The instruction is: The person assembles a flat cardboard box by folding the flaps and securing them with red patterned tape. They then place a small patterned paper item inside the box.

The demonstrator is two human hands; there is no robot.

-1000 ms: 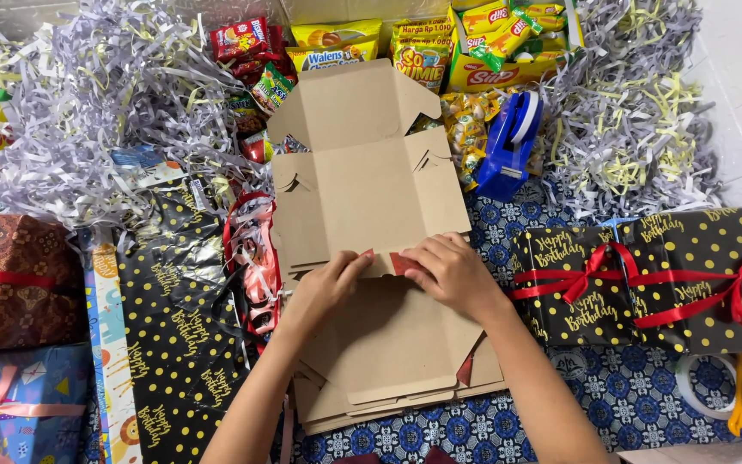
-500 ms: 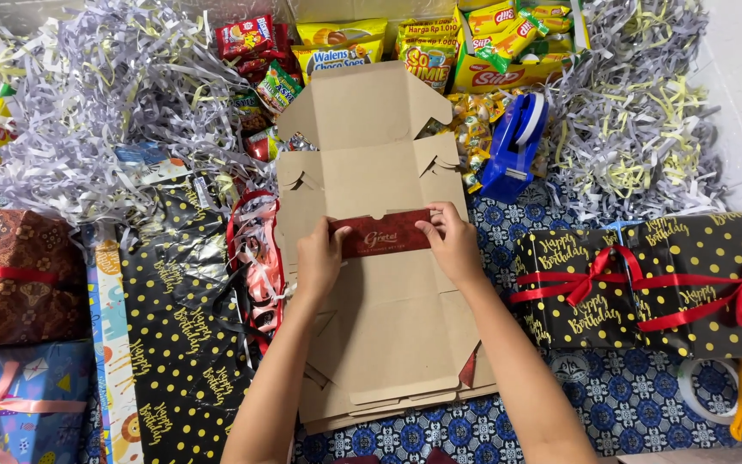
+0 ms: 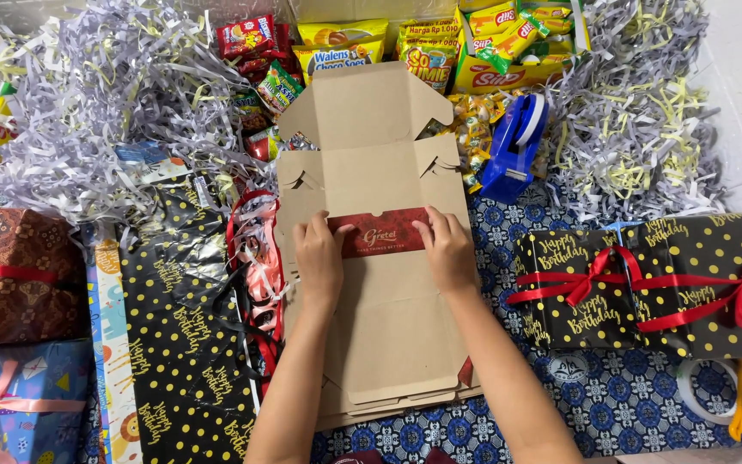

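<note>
A flat brown cardboard box blank (image 3: 371,155) lies unfolded in the middle, on top of more flat blanks (image 3: 388,361). One flap is folded over so its red printed face (image 3: 380,232) shows. My left hand (image 3: 319,258) presses the left end of that red flap. My right hand (image 3: 448,253) presses its right end. Both hands lie flat on the cardboard with fingers forward.
Shredded silver paper (image 3: 88,112) lies at left and right. Snack packets (image 3: 440,47) are at the back, a blue tape dispenser (image 3: 515,146) right of the box. Two black dotted gift boxes with red ribbon (image 3: 646,283) sit right; wrapped gifts (image 3: 10,283), wrapping paper (image 3: 173,344) and ribbons (image 3: 255,266) left.
Both hands slid away from me along the cardboard. The flap they were on has folded over, turning up its red printed face.
</note>
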